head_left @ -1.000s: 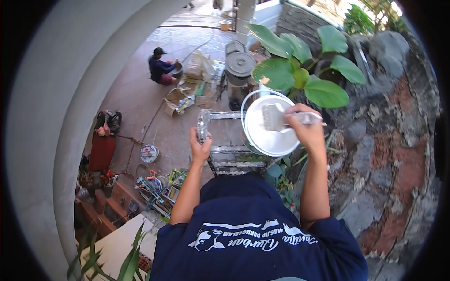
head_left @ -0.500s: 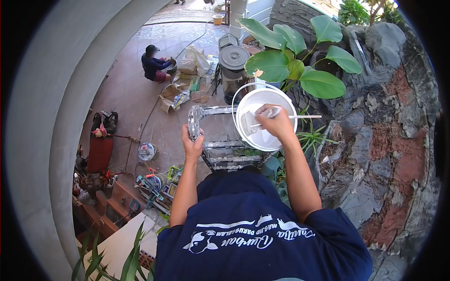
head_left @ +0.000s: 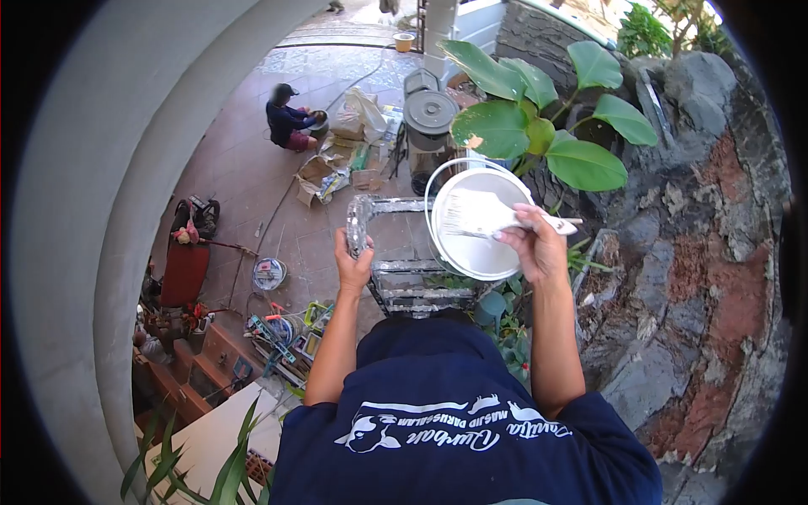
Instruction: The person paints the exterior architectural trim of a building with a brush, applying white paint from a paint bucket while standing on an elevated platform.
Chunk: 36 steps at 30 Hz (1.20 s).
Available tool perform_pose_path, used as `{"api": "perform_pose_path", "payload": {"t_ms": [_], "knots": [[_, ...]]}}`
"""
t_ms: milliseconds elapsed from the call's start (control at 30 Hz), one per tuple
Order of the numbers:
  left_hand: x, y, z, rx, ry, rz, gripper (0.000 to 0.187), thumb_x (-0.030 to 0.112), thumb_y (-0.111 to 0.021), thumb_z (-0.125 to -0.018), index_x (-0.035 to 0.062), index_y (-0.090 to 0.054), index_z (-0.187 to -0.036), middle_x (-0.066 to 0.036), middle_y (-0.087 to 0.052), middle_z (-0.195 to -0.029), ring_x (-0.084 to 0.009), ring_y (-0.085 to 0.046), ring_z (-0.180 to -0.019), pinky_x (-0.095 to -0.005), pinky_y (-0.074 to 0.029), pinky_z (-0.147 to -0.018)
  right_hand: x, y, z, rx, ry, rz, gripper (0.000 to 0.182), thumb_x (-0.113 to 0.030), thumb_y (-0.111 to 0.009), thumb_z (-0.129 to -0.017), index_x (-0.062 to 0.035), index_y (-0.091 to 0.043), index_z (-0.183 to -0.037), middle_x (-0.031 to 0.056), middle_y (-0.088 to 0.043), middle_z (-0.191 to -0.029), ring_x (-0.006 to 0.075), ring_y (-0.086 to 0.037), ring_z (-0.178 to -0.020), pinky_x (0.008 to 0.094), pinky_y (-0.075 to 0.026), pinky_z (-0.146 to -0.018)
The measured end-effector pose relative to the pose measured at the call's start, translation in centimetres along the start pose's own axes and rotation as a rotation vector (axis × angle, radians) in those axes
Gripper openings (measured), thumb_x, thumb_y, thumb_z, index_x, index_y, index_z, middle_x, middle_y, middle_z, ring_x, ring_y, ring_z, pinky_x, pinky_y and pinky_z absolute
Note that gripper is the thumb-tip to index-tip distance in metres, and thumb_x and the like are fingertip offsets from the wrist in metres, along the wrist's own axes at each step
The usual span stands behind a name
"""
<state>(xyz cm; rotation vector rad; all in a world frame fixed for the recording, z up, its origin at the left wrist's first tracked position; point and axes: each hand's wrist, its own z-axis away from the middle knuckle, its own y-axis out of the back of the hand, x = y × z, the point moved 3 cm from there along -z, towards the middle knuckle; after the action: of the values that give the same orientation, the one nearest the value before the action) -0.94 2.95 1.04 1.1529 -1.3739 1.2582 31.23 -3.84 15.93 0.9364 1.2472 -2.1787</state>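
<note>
A white bucket (head_left: 481, 255) with its wire handle raised stands at the top of the paint-spattered ladder (head_left: 421, 267). My right hand (head_left: 540, 244) grips a wide white paintbrush (head_left: 484, 214) by its handle, the bristles pointing left above the bucket's opening. Pale liquid or coating shows inside the bucket. My left hand (head_left: 354, 263) is closed round the ladder's left rail.
Below, a person in dark clothes (head_left: 290, 119) crouches on the tiled floor beside sacks (head_left: 359, 115). Large leaves (head_left: 587, 164) and a rough rock wall (head_left: 673, 278) are at the right. A curved pale wall (head_left: 126, 168) bounds the left. Tools lie lower left.
My right hand has moved right and turned, and the brush now shows broadside over the bucket, with its bristles to the left. My left hand still holds the ladder. The view has shifted slightly.
</note>
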Motion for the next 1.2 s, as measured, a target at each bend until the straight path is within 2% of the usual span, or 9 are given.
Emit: {"api": "perform_pose_path", "payload": {"t_ms": [167, 300, 467, 600, 800, 900, 1067, 1133, 1200], "knots": [[-0.6, 0.5, 0.0, 0.038, -0.047, -0.076, 0.034, 0.010, -0.065, -0.073, 0.0066, -0.048, -0.102, -0.001, -0.058, -0.082, -0.0096, -0.054, -0.074, -0.0271, -0.047, -0.070, -2.6, -3.9, 1.7, -0.044, 0.398, 0.150, 0.021, -0.001, -0.059, -0.089, 0.0099, -0.060, -0.107, 0.0201, -0.066, -0.103, 0.0254, -0.069, -0.087, 0.0366, -0.063, -0.074], [0.1, 0.4, 0.1, 0.043, -0.075, -0.118, 0.034, 0.013, -0.064, -0.073, 0.0054, -0.049, -0.103, -0.002, -0.058, -0.080, -0.0097, -0.055, -0.073, -0.0271, -0.047, -0.070, -0.7, -13.5, 2.9, -0.371, 0.947, 0.480, 0.020, 0.001, -0.064, -0.086, 0.0046, -0.066, -0.105, 0.0201, -0.068, -0.112, 0.0270, -0.067, -0.101, 0.0356, -0.056, -0.084], [0.0, 0.1, -0.1, 0.061, -0.297, -0.254, 0.048, 0.015, -0.067, -0.073, 0.0028, -0.053, -0.117, -0.002, -0.060, -0.082, -0.0112, -0.056, -0.075, -0.0287, -0.047, -0.070, 4.3, -28.3, 6.3, -0.944, 1.252, 0.420, 0.022, 0.005, -0.073, -0.073, 0.0025, -0.071, -0.094, 0.0207, -0.070, -0.104, 0.0316, -0.070, -0.086, 0.0357, -0.056, -0.077], [1.2, 0.2, 0.2, 0.051, -0.156, -0.197, 0.051, 0.014, -0.067, -0.072, 0.0017, -0.053, -0.120, -0.002, -0.060, -0.081, -0.0111, -0.055, -0.072, -0.0284, -0.046, -0.068, 5.9, -32.3, 2.6, -0.849, 1.466, 0.483, 0.019, 0.003, -0.073, -0.074, 0.0014, -0.070, -0.092, 0.0197, -0.071, -0.100, 0.0314, -0.070, -0.085, 0.0345, -0.056, -0.077], [1.8, 0.3, 0.5, 0.013, -0.029, -0.160, 0.041, 0.013, -0.066, -0.073, 0.0036, -0.048, -0.109, -0.003, -0.060, -0.082, -0.0106, -0.056, -0.075, -0.0274, -0.046, -0.071, 2.1, -28.9, -8.2, -0.299, 1.217, 0.559, 0.018, -0.005, -0.070, -0.083, 0.0020, -0.069, -0.100, 0.0183, -0.072, -0.098, 0.0264, -0.071, -0.087, 0.0335, -0.055, -0.078], [1.4, 0.3, 0.3, 0.009, -0.032, -0.165, 0.041, 0.013, -0.066, -0.073, 0.0037, -0.048, -0.109, -0.003, -0.059, -0.082, -0.0112, -0.056, -0.076, -0.0277, -0.046, -0.071, 0.3, -29.3, -9.4, -0.115, 1.318, 0.530, 0.020, -0.005, -0.070, -0.084, 0.0019, -0.069, -0.103, 0.0171, -0.072, -0.095, 0.0249, -0.071, -0.084, 0.0331, -0.055, -0.077], [0.3, 0.4, 0.1, -0.002, -0.099, -0.121, 0.055, 0.014, -0.070, -0.073, 0.0022, -0.050, -0.123, -0.003, -0.060, -0.083, -0.0115, -0.056, -0.072, -0.0282, -0.046, -0.066, 6.3, -32.9, 0.4, -0.473, 1.425, 0.502, 0.013, 0.001, -0.068, -0.079, 0.0034, -0.070, -0.092, 0.0200, -0.069, -0.089, 0.0325, -0.070, -0.079, 0.0372, -0.057, -0.070], [-9.2, 1.5, 0.1, -0.096, 0.044, 0.050, 0.058, 0.017, -0.073, -0.074, 0.0032, -0.048, -0.125, -0.003, -0.060, -0.090, -0.0109, -0.056, -0.076, -0.0280, -0.047, -0.066, 8.7, -32.8, 4.4, -0.745, 1.416, 0.471, 0.017, 0.002, -0.070, -0.074, 0.0037, -0.071, -0.092, 0.0224, -0.068, -0.098, 0.0337, -0.068, -0.080, 0.0378, -0.057, -0.070], [-9.7, 1.9, 0.3, -0.112, 0.102, 0.062, 0.061, 0.020, -0.075, -0.075, 0.0043, -0.047, -0.127, -0.003, -0.060, -0.096, -0.0107, -0.057, -0.079, -0.0280, -0.048, -0.068, 10.6, -32.4, 7.8, -1.009, 1.380, 0.357, 0.022, 0.001, -0.072, -0.072, 0.0027, -0.070, -0.094, 0.0222, -0.066, -0.104, 0.0340, -0.068, -0.085, 0.0378, -0.058, -0.073]]}}
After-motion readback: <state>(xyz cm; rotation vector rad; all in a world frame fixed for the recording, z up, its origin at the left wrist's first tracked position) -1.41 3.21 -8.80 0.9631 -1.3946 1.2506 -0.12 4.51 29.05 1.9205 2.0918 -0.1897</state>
